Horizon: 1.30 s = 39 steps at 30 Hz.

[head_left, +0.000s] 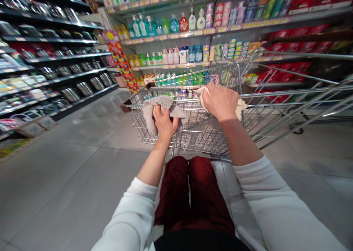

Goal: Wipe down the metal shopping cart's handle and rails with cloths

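Observation:
A metal wire shopping cart [193, 137] stands across the view in front of my knees. My left hand [164, 122] presses a grey textured cloth [150, 113] against the cart's upper side near its left end. The cloth drapes over the rim and partly hides the wires there. Farther right, my right hand [220, 101] is closed in a fist around a cream cloth [241, 108] at the cart's top rail. Bits of that cloth stick out on both sides of the fist; the rest is hidden.
Behind the cart, shelves [171, 37] hold several rows of soap bottles and tubs. Shelves of metal pots [63, 71] line the left side. An orange patterned display strip [121, 63] hangs at the shelf end. More cart frames [300, 92] extend right over the tiled floor [82, 170].

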Available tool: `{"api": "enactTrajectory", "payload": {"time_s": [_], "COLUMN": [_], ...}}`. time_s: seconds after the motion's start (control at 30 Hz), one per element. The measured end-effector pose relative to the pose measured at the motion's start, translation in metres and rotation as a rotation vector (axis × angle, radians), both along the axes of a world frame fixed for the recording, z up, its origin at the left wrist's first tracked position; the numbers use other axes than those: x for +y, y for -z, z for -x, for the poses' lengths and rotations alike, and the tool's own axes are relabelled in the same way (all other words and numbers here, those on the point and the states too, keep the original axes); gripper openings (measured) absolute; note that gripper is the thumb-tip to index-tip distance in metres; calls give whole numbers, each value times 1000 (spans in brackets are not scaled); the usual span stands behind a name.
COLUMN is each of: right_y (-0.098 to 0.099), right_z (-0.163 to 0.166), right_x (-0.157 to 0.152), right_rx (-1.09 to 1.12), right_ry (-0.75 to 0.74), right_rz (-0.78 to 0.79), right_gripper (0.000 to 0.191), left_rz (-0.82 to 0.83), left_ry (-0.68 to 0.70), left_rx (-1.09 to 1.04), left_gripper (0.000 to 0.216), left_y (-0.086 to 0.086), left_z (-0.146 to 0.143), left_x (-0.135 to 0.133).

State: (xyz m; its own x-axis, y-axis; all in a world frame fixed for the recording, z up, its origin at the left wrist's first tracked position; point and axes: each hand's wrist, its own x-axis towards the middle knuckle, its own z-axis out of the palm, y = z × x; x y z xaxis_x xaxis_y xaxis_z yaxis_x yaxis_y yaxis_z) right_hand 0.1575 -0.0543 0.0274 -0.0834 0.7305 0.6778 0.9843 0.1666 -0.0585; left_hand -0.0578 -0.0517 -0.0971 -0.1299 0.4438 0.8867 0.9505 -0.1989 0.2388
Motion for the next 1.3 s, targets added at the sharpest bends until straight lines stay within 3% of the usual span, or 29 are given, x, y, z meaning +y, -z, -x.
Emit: {"api": "enactTrajectory", "payload": {"time_s": [0.07, 0.13, 0.27, 0.4, 0.5, 0.67, 0.77, 0.9, 0.97, 1.03, 1.13, 1.3], "right_y": [0, 0, 1, 2, 3, 3, 3, 3, 3, 4, 4, 5], "right_z": [0, -1, -2, -2, -2, -1, 0, -1, -1, -1, -1, -1], "right_x": [0, 1, 2, 2, 2, 1, 1, 0, 1, 1, 2, 2], "right_rx": [-1, -2, -9, -17, -21, -11, -9, -7, -9, -8, -2, -3], "right_ry": [1, 2, -8, -2, 0, -1, -1, -2, -6, -6, -4, -11], "right_rz": [-2, -8, -32, -40, -40, -50, -51, -51, -54, -58, -58, -67], "right_gripper": [36, 36, 35, 35, 34, 34, 35, 35, 36, 35, 35, 35], "left_rz": [10, 41, 130, 322, 430, 438, 322, 106, 88, 107, 168, 318], "left_ry": [24, 55, 46, -17, -43, -8, 3, -20, -14, -10, -32, -96], "left_rx": [12, 35, 42, 41, 83, 136, 95, -8, -28, -32, -49, -97], "left_gripper": [46, 44, 37, 33, 31, 22, 22, 47, 57, 61, 56, 48], "left_y": [-12, -8, 33, 78, 95, 85, 61, 17, 0, -6, 11, 73], "left_z": [0, 0, 3, 6, 8, 17, 25, 32, 35, 36, 36, 37], "left_x": [9, 14, 11, -3, -13, -22, -21, -9, -2, 5, 8, -4]}}
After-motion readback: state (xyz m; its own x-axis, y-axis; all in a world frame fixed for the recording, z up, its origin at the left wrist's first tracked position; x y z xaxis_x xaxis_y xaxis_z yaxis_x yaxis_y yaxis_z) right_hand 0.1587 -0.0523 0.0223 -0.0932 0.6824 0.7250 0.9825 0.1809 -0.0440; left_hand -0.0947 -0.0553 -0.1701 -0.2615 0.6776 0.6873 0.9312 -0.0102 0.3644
